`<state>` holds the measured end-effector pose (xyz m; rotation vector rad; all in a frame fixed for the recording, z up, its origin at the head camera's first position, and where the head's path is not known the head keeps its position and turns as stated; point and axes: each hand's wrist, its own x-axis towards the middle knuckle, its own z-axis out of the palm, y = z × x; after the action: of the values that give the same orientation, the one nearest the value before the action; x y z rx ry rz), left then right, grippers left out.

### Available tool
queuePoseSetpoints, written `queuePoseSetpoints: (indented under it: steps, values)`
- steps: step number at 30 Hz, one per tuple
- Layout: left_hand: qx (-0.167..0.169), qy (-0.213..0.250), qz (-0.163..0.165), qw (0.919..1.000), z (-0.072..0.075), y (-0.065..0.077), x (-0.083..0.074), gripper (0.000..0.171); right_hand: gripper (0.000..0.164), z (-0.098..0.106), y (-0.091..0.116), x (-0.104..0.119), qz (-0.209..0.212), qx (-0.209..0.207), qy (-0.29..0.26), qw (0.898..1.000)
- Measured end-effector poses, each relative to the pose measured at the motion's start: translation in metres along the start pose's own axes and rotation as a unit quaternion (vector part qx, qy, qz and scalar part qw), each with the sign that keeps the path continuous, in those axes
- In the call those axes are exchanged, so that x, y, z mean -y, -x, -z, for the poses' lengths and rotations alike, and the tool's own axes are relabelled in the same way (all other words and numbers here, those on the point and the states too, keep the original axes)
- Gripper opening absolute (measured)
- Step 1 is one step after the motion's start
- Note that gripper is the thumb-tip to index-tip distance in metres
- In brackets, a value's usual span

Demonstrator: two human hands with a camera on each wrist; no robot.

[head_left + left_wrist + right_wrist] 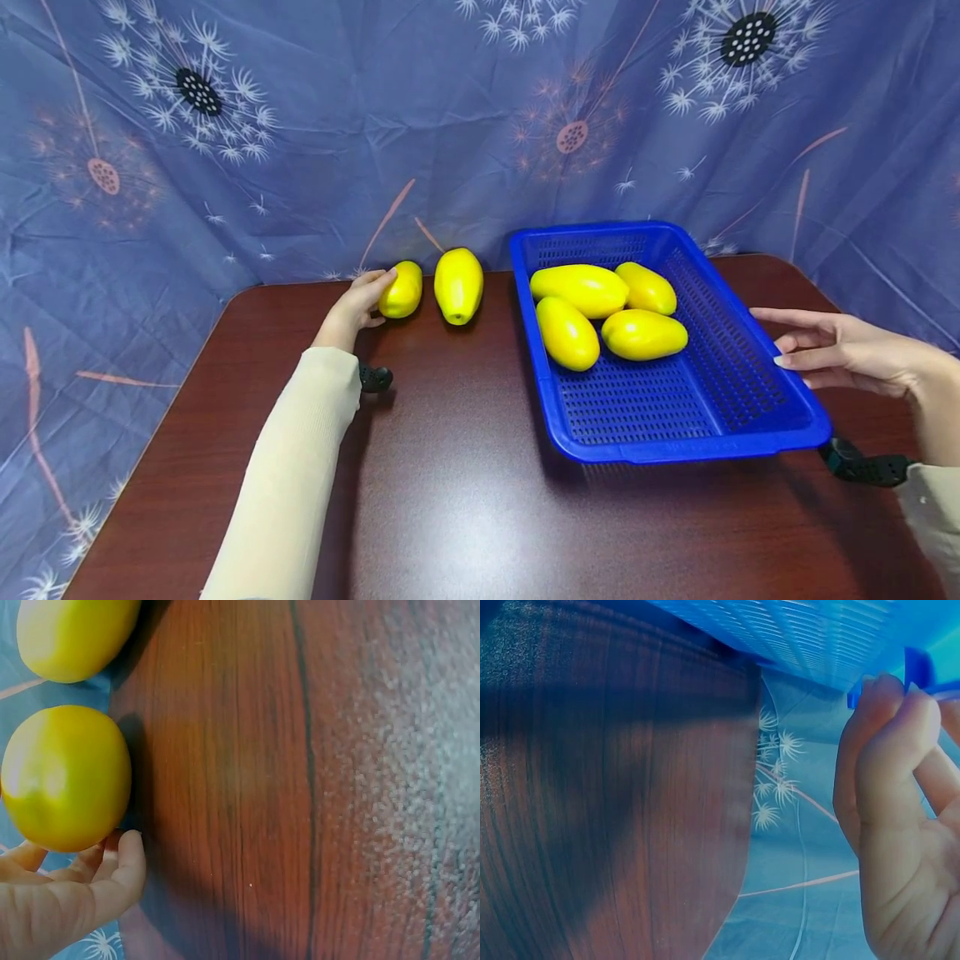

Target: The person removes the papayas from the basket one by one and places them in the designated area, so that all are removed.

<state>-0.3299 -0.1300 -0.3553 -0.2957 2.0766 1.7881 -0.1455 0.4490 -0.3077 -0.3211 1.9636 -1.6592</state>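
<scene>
At the back left of the table, my left hand (pixel 358 307) grips the left side of a yellow, mango-like fruit (pixel 402 290), with fingers bent against it. In the left wrist view the fingertips (pixel 132 844) meet the same fruit (pixel 67 778) from below. A second, longer yellow fruit (pixel 459 286) lies just to its right, apart from it. My right hand (pixel 862 354) pinches the right rim of a blue plastic basket (pixel 622 454). Several yellow fruits, one of them a long one (pixel 581 289), lie toward the basket's far end.
The dark brown wooden table (pixel 442 417) reaches back to a blue cloth (pixel 337 125) with dandelion prints. Black bands circle both wrists, the left one (pixel 375 377) and the right one (pixel 862 465).
</scene>
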Motion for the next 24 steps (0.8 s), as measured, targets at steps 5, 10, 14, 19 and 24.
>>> queuePoseSetpoints:
  steps: [5,10,14,19,24]
  values:
    - [-0.004,-0.008,-0.002,1.0000,0.002,0.002,0.001,0.064,0.064,0.000,0.000,0.000,-0.003,-0.004,0.004,1.000]
    - [-0.008,-0.012,-0.003,0.9999,0.007,0.006,-0.001,0.065,0.063,0.000,0.000,0.000,-0.005,-0.009,0.006,1.000]
    - [-0.020,-0.028,-0.011,0.9993,0.013,0.013,-0.005,0.065,0.063,0.001,-0.001,0.000,-0.004,-0.005,0.002,1.000]
    - [-0.029,-0.062,-0.028,0.9973,0.019,0.023,-0.012,0.065,0.064,0.002,-0.001,0.000,-0.003,0.004,-0.011,1.000]
    - [-0.068,-0.055,-0.061,0.9943,0.018,0.035,-0.025,0.060,0.063,0.001,0.002,0.001,-0.015,-0.010,0.003,1.000]
